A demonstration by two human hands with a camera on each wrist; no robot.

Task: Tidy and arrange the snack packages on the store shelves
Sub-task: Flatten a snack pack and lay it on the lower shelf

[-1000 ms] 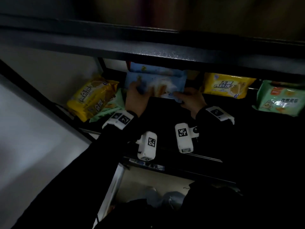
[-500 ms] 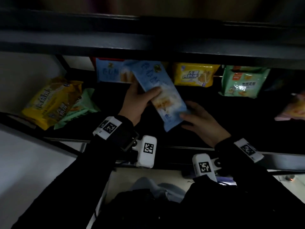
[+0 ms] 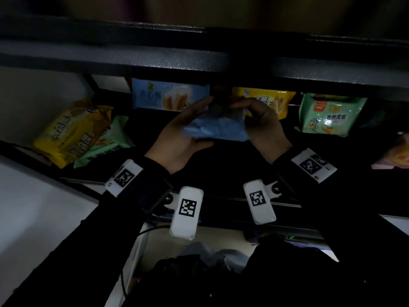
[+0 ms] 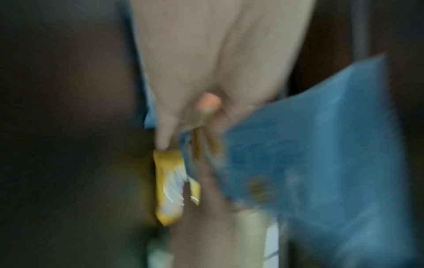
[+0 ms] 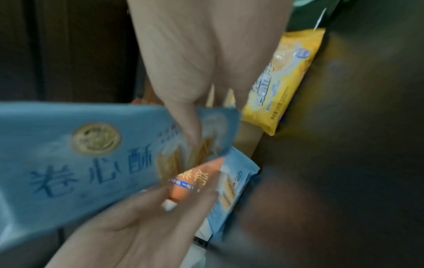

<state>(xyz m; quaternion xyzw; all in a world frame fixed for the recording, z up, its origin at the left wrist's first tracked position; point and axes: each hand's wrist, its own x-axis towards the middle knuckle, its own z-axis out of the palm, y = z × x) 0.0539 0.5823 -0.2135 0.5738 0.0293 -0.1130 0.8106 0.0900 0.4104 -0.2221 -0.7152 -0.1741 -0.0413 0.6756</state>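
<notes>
A light-blue snack package point(image 3: 215, 127) is held level between both hands in front of the dark shelf. My left hand point(image 3: 183, 134) grips its left end, my right hand point(image 3: 259, 120) pinches its right end, thumb on the printed face point(image 5: 69, 154). In the blurred left wrist view the same blue package point(image 4: 321, 145) fills the right side. A second blue package point(image 3: 168, 97) stands at the shelf's back, with a yellow package point(image 3: 272, 100) and a green package point(image 3: 329, 116) to its right.
A yellow pack point(image 3: 68, 134) lies over a green pack point(image 3: 108, 142) at the shelf's left end. A pink pack point(image 3: 396, 154) shows at the right edge. The upper shelf's front lip point(image 3: 199, 60) overhangs the packages. A white side panel point(image 3: 33, 207) stands at left.
The blue package went from tilted in my left hand to level between both hands. My right hand rose from beneath it and took its right end.
</notes>
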